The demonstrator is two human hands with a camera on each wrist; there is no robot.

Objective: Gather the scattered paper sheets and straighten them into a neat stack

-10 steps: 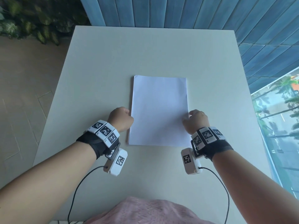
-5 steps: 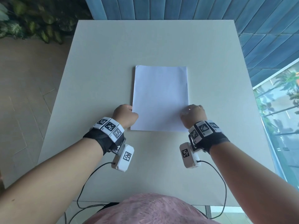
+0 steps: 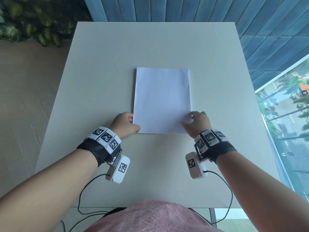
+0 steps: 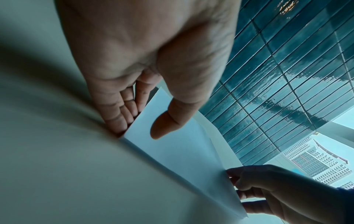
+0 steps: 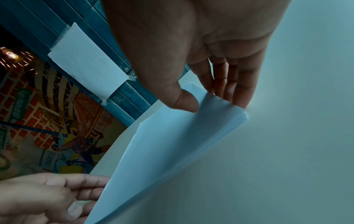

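A stack of white paper sheets (image 3: 161, 99) lies flat near the middle of the pale table (image 3: 100, 81), its long sides running away from the person and its edges nearly flush; only at the far left corner does a sliver of a lower sheet peek out.

The left hand (image 3: 124, 125) sits at the stack's near left corner. From the left wrist view, its fingers (image 4: 122, 112) are pressed together and lie straight against the stack's left edge, tips down at the table, while the thumb (image 4: 168, 121) stretches over the top sheet. Whether the thumb presses the paper or hovers just above it cannot be told.

The right hand (image 3: 197, 123) sits at the stack's near right corner. In the right wrist view its fingers (image 5: 235, 84) are held close together along the stack's right edge, with the thumb (image 5: 184, 101) bent down onto the top sheet, so the corner is pinched between thumb and fingers and the sheets there bow up slightly.

Both wrists carry black bands with white marker blocks (image 3: 107, 137) and a small white camera box with a cable trailing back toward the person. Beyond the stack, past the table's far edge, stands a wall of blue tiles (image 3: 167, 9), and green leaves (image 3: 33, 19) fill the corner to the wall's left.
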